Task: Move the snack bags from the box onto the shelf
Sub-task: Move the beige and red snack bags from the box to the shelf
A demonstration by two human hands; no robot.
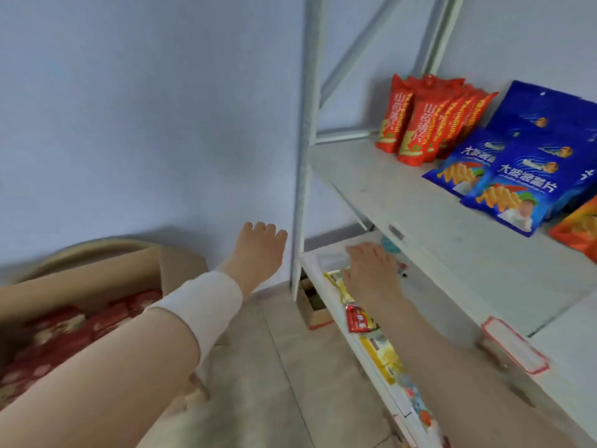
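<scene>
Meanwhile your right hand (pixel 371 273) presses flat on a yellow snack bag (pixel 339 282) on the lower shelf (pixel 310 263), right of centre, seemingly settling it in place; your left hand (pixel 258 250) hangs empty, fingers loosely curled, above the cardboard box (pixel 97 273) of red snack bags (pixel 64 331) at lower left.

Two hands are in view, the left hand (pixel 258 250) and the right hand (pixel 371 270). One cardboard box (pixel 97 276) holds many red packets (pixel 58 331), too blurred to count. On the upper shelf (pixel 403 202) stand about five red bags (pixel 420 124), at least three blue bags (pixel 504 185) and part of one orange bag (pixel 578 227). One small red packet (pixel 358 320) lies on the lower shelf (pixel 311 263).
</scene>
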